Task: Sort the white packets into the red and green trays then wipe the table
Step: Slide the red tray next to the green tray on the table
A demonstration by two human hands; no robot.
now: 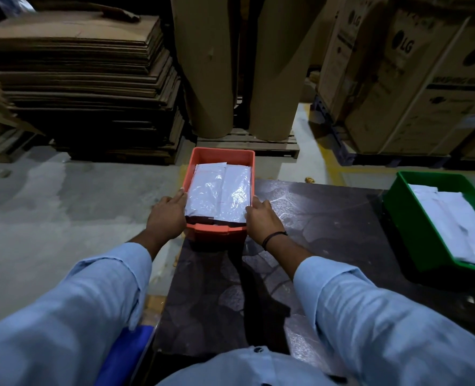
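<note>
A red tray (221,154) full of stacked white packets (219,193) sits at the dark table's (328,218) far left corner, partly overhanging the edge. My left hand (168,215) grips the tray's left rim and my right hand (262,221) grips its right rim. A green tray (398,207) with more white packets (450,221) stands at the table's right side. No loose packets show on the table top.
Stacked flat cardboard (77,87) lies on the floor at back left. Two brown paper rolls (211,65) stand on a wooden pallet (247,143) behind the red tray. Large cartons (411,79) fill the back right. Something blue (124,355) sits by my left side.
</note>
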